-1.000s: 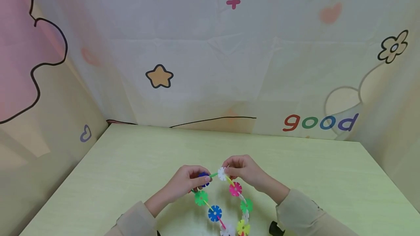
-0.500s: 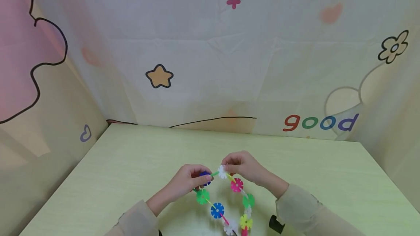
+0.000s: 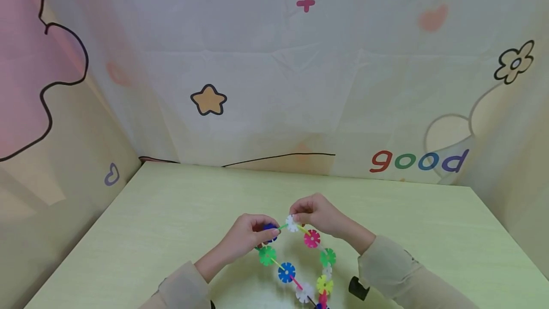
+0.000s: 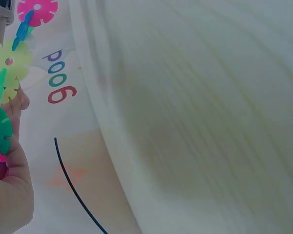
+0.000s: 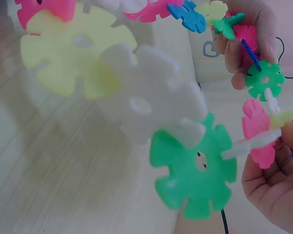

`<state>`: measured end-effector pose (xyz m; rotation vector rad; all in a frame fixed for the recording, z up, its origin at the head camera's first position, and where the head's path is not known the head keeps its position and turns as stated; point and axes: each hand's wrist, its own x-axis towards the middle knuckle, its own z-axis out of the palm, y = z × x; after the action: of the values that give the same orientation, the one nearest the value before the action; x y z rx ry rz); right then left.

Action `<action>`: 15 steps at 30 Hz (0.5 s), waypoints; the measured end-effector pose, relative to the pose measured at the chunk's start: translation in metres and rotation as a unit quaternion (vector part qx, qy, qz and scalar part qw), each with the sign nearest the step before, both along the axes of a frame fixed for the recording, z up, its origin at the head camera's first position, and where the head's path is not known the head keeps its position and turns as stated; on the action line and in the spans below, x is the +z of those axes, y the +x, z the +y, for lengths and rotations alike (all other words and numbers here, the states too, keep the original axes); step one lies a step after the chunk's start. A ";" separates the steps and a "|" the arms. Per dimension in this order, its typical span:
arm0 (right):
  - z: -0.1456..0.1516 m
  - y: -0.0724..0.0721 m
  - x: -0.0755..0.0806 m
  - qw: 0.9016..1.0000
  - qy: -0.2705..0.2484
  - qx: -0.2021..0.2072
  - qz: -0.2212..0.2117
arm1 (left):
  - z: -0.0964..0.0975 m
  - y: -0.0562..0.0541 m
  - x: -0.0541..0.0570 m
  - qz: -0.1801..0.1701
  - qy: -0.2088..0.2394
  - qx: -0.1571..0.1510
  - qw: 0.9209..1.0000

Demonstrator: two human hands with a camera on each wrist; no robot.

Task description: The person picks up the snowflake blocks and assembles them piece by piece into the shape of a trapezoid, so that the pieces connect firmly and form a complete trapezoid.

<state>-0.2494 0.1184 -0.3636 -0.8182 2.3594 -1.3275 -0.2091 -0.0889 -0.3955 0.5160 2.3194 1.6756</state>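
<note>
A chain of notched plastic snowflake discs, joined edge to edge in many colours, hangs in a loop between my hands. In the head view my left hand [image 3: 246, 237] pinches a dark blue disc [image 3: 270, 232] with thumb and fingers. Up and to the right of it, my right hand [image 3: 321, 216] pinches a white disc [image 3: 292, 223]; a green disc seen edge-on bridges the two. A pink disc [image 3: 312, 238] and a yellow disc [image 3: 324, 284] hang on the right side, a blue disc [image 3: 286, 272] on the left. The right wrist view has a green disc [image 5: 193, 168] up close.
The pale table [image 3: 171, 213] spreads beneath the hands. A printed curtain [image 3: 274, 85] closes off the back and both sides. A small black object [image 3: 359, 288] shows below the right sleeve.
Both hands have shifted slightly, the right one upward and away, the left a little to the right. The loop has risen with them, and a dark blue disc now shows at the bottom edge.
</note>
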 end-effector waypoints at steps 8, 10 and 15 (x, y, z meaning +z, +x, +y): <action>-0.001 0.001 -0.004 1.000 0.000 0.000 0.004 | 0.001 0.000 -0.001 0.012 -0.020 0.006 1.000; -0.001 0.001 -0.004 1.000 0.000 0.002 0.006 | 0.001 0.001 -0.002 0.020 -0.025 0.005 0.999; -0.001 0.003 -0.004 1.000 0.000 0.004 -0.001 | 0.003 0.003 -0.001 0.027 -0.034 0.004 0.999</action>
<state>-0.2468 0.1179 -0.3673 -0.8254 2.3529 -1.3239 -0.2063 -0.0862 -0.3967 0.5448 2.4110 1.5988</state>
